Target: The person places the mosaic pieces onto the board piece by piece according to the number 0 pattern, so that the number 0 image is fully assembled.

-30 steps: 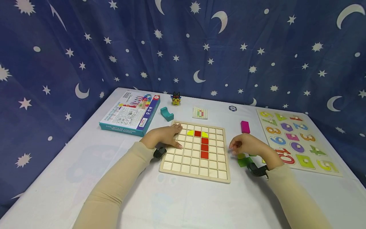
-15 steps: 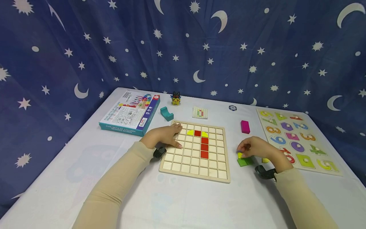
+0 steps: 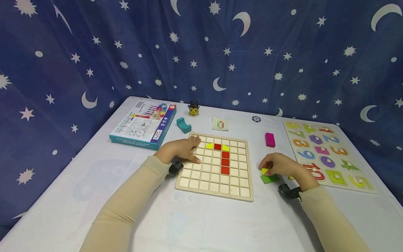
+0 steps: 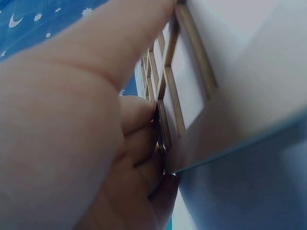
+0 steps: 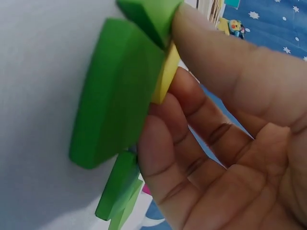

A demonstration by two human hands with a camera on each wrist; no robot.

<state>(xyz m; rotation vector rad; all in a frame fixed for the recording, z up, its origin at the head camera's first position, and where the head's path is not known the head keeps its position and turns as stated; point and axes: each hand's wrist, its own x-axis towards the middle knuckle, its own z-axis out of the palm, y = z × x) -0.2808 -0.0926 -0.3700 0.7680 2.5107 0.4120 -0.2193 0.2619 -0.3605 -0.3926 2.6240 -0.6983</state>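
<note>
My left hand (image 3: 181, 148) lies over the left edge of the wooden grid board (image 3: 215, 192), its fingers and thumb extended onto the cells. In the left wrist view the board's raised ridges (image 4: 168, 43) show beyond the thumb. Red tiles (image 3: 225, 162) and two yellow pieces (image 3: 209, 146) sit in the board. To the right of the board, my right hand (image 3: 281, 164) pinches a yellow tile (image 3: 264, 171) between thumb and fingers, just above green tiles (image 3: 266, 179). In the right wrist view, green tiles (image 5: 115, 91) lie close against the fingers and the yellow tile (image 5: 166, 76).
Behind the board lie a small pattern card (image 3: 220, 124) and a teal curved block (image 3: 184, 125). A boxed set (image 3: 143, 123) lies at left, a number puzzle (image 3: 327, 154) at right. A magenta block (image 3: 269, 139), a toy figure (image 3: 193, 108) and a round chip (image 3: 256, 119) stand farther back.
My right hand has moved away from the board's right edge, over the green and yellow tiles, and its fingers have come around a yellow one. The left hand stays in place.
</note>
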